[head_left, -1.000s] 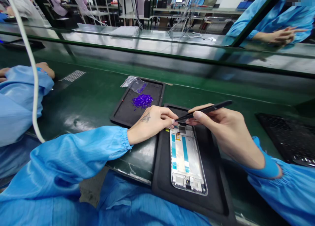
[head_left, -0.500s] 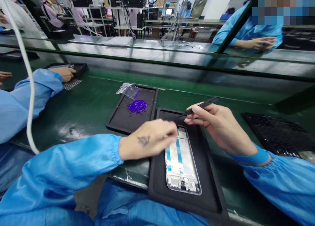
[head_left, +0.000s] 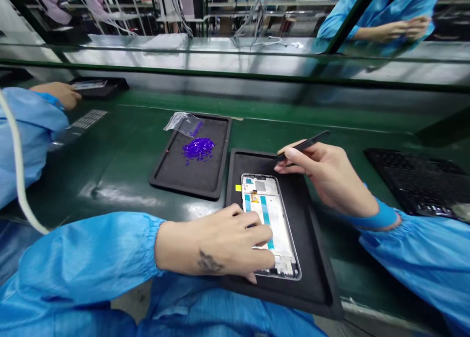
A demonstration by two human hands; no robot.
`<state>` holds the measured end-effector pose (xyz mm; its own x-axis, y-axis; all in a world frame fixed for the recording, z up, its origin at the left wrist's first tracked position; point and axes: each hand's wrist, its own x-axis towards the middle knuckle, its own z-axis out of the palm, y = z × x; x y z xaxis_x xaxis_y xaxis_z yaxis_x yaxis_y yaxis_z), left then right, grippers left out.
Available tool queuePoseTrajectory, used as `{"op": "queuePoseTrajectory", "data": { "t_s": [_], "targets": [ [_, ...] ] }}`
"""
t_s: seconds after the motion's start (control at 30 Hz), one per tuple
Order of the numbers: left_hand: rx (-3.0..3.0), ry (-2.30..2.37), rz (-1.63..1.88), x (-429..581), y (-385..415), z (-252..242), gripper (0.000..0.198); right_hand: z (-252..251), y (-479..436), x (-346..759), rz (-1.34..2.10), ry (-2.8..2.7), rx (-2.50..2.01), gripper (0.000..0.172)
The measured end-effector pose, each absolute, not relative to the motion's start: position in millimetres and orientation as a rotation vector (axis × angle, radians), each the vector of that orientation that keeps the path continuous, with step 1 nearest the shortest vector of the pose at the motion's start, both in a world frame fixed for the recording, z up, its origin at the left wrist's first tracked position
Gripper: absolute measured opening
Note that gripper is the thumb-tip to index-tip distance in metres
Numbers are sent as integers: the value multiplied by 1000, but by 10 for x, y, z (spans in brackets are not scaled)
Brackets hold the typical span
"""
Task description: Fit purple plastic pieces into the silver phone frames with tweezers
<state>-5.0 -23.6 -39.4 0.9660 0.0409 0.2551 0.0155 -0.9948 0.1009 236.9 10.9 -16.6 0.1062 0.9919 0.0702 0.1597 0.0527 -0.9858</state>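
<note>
I have the right grip [head_left: 328,180] clamped on tweezers [head_left: 311,140], pointing over the tray's [head_left: 314,263] far end. My left grip [head_left: 223,241] covers part of the frame [head_left: 280,222] lying in that tray; whether it's clamped, I can't tell from here.

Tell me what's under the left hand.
The left hand reaches over the left side of the phone frame and of the black tray. Blue strips on the frame run in beneath it. What it covers there cannot be seen.
</note>
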Motion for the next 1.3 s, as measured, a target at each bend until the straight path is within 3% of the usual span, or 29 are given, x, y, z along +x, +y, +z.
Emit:
{"op": "queuePoseTrajectory", "data": {
  "t_s": [0.13,0.4,0.67,0.93,1.1,1.3],
  "targets": [
    [3097,-38,531,-63,-284,-335,11,-243,97,2321,1032,-1290,-1342,28],
    [3123,-141,581,-115,-202,-285,19,-250,93,2313,1010,-1326,-1367,27],
    [3079,195,224,-93,-194,-312,49,-273,144,2264,1072,-1274,-1284,24],
    [3299,-60,667,-129,-242,-299,44,-304,171,2309,1099,-1311,-1279,28],
    [3151,-76,918,-147,-158,-201,40,-313,139,2333,849,-1612,-1278,26],
    [3103,-51,985,-131,-143,-147,43,-307,123,2338,672,-1805,-1267,23]
  ]
}}
